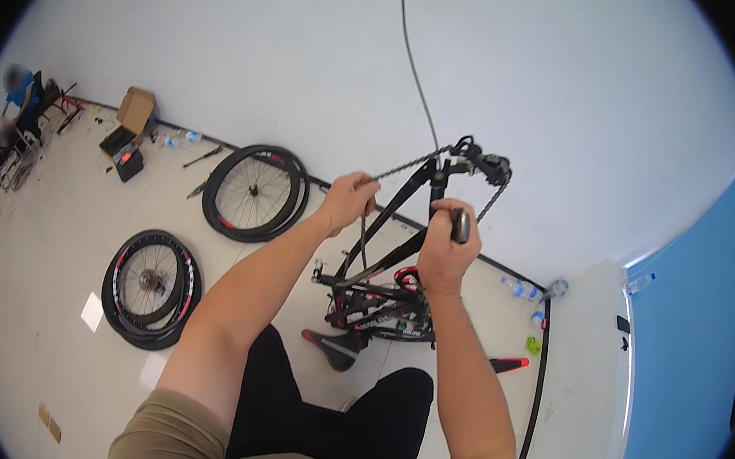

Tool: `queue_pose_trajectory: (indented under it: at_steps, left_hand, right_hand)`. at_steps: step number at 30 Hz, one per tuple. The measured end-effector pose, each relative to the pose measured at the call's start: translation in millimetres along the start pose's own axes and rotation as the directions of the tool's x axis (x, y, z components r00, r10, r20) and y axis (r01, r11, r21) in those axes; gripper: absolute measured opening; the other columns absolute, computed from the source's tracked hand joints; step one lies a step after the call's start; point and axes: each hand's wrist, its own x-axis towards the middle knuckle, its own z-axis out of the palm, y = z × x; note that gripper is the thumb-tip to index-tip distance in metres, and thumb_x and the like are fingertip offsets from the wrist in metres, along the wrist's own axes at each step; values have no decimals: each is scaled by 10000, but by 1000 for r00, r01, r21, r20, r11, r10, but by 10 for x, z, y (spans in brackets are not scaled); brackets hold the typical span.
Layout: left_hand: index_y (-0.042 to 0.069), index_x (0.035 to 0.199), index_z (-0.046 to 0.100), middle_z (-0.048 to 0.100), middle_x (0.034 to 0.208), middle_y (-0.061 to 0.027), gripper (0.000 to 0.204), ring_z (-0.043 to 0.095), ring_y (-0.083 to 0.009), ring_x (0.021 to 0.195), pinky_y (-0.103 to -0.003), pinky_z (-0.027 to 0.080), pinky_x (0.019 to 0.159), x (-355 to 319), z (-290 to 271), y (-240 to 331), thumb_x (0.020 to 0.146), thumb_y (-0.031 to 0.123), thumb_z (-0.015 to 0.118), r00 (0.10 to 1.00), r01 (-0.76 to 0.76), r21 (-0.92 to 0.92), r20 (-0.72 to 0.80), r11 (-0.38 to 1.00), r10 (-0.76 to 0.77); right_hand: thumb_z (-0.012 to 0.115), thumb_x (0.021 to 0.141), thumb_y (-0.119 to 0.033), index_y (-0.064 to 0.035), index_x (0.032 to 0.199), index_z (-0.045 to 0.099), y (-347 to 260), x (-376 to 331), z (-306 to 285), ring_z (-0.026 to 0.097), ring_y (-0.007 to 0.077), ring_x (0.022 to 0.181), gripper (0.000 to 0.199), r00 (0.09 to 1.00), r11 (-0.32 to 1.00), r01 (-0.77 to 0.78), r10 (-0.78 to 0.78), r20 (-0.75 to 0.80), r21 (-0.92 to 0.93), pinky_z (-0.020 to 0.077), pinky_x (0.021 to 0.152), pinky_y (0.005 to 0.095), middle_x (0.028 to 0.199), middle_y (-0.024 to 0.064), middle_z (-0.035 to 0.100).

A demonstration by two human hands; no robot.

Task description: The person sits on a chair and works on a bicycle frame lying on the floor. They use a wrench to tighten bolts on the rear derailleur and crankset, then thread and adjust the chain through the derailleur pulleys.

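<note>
An upside-down black bicycle frame (393, 258) stands in front of me, its saddle (338, 348) down on the floor. My left hand (350, 199) pinches the bicycle chain (404, 168). From those fingers the chain rises to the rear derailleur (493, 166) at the top of the frame, and a length hangs below toward the chainring. My right hand (447, 250) is closed around an object with a dark, rounded, shiny end (461, 226), beside the chain run coming down from the derailleur. The rest of that object is hidden by the fingers.
Wheels with tyres lie on the floor at left, one pair near the wall (254, 192) and another nearer me (152, 288). Farther left are an open cardboard box (136, 110) and a black case (123, 153). Plastic bottles (519, 287) lie at right. Another person (20, 90) sits far left.
</note>
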Motion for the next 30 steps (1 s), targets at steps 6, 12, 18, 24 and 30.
queue_pose_trajectory:
  at_steps: [6,12,18,24,30]
  left_hand:
    - [-5,1072,676,589,741,-7,242,547,-112,696,-281,469,660,-190,-157,-439,891,157,679,994,-104,416,2,903,113]
    - [4,998,679,640,798,-58,185,615,-141,744,-303,503,679,-334,-336,-788,900,160,665,1000,15,371,-20,929,-8]
    - [3,961,662,619,780,-36,214,565,-114,668,-285,486,612,-451,-423,-947,928,214,671,988,151,65,-48,986,-148]
    - [-12,987,693,639,770,-43,235,563,-124,675,-293,454,612,-347,-522,-980,913,210,671,892,-17,100,-448,995,60]
    - [3,1080,652,705,930,-133,235,700,-201,835,-349,530,673,-428,-543,-1069,888,94,551,946,240,268,-279,933,-163]
  right_hand:
    - [529,900,-35,9,908,627,-22,10,-11,420,42,574,108,1000,997,-2,2,4,-76,351,517,231,664,-23,510]
    - [522,887,-34,11,890,631,-19,6,10,387,39,572,117,1000,998,-9,8,-10,-65,328,516,228,654,-35,488]
    - [531,891,-50,12,903,637,-20,12,0,396,39,583,123,1000,997,-15,14,-8,-70,333,529,227,664,-34,496]
    - [533,892,-56,9,910,642,-17,12,-1,406,43,597,129,1000,997,-17,17,-3,-81,340,541,227,681,-31,509]
    - [537,875,-65,3,895,653,-11,24,3,418,52,607,135,999,994,-41,37,-37,-99,356,554,232,691,-26,526]
